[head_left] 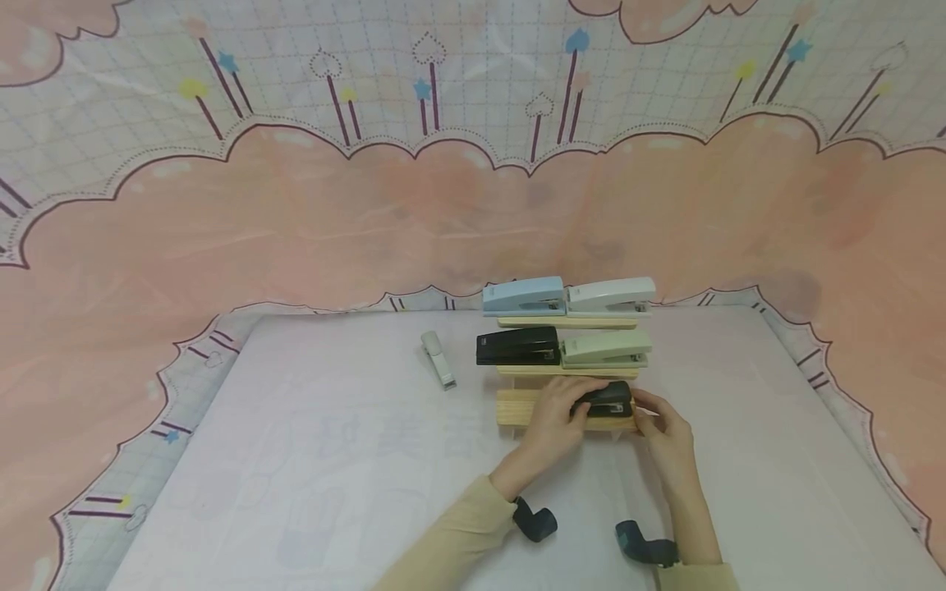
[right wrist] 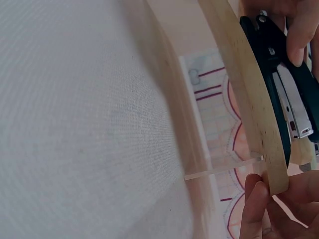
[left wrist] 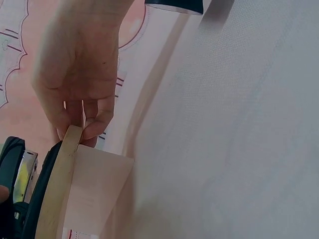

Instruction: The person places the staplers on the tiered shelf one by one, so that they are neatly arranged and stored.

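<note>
In the head view, a dark stapler (head_left: 612,400) lies on the right part of the lowest wooden shelf (head_left: 515,407). My left hand (head_left: 553,417) grips its left part from above. Its thumb shows against the stapler (right wrist: 299,94) in the right wrist view; only a thumb tip enters the left wrist view. At the shelf's right end, my right hand (head_left: 671,435) pinches the wooden board (right wrist: 256,109) between thumb and fingers. The stapler's jaw side faces that end. The left wrist view shows the right hand (left wrist: 82,74) at the board's tip.
Behind, the middle tier carries a black stapler (head_left: 517,346) and a pale green one (head_left: 606,350). Light blue (head_left: 523,295) and white (head_left: 612,296) staplers sit on the top tier. A small pale stapler (head_left: 438,361) lies left of the rack on the white table (head_left: 332,492).
</note>
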Available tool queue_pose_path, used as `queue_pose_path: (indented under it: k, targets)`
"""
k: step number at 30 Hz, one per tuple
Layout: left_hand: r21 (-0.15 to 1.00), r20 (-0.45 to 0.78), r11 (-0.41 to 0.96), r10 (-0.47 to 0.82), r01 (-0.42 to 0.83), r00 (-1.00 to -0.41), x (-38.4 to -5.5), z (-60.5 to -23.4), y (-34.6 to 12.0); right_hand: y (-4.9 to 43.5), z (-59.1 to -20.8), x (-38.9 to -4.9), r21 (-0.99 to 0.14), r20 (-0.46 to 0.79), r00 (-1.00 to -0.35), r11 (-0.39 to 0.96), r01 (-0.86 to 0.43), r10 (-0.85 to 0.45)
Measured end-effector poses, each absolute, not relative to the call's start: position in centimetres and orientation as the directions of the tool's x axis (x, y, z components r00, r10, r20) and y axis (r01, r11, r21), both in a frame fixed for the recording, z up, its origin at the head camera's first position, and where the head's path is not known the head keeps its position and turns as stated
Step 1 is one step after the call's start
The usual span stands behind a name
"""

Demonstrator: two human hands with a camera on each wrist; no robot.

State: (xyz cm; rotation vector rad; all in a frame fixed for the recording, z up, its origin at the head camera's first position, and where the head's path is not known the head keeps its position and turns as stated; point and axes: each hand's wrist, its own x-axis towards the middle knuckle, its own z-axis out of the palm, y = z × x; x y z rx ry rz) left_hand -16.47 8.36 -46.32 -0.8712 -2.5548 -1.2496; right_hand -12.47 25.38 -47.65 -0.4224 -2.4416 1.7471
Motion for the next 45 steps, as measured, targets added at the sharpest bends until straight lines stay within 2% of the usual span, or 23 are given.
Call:
queue_pose_path:
  k: [6, 21, 34, 45]
  targets:
    - [0.682, 0.356, 0.485, 0.434, 0.548, -0.828, -16.6, -46.7, 8.5, 25.4, -47.6, -12.5, -0.942, -0.070, -0.955, 0.295, 0.158, 0.287]
    - [0.633, 0.354, 0.504, 0.487, 0.588, -0.799, -16.9, -46.6, 8.4, 25.5, -47.4, -12.5, -0.939, -0.094, -0.953, 0.293, 0.182, 0.289]
    - [0.611, 0.391, 0.531, 0.442, 0.587, -0.807, -17.0, -46.7, 6.8, 25.5, -47.4, -12.5, -0.930, -0.110, -0.949, 0.306, 0.203, 0.295]
    - [0.631, 0.354, 0.564, 0.402, 0.533, -0.844, -16.8, -46.5, 4.5, 25.3, -47.2, -12.4, -0.929, -0.107, -0.948, 0.310, 0.203, 0.299]
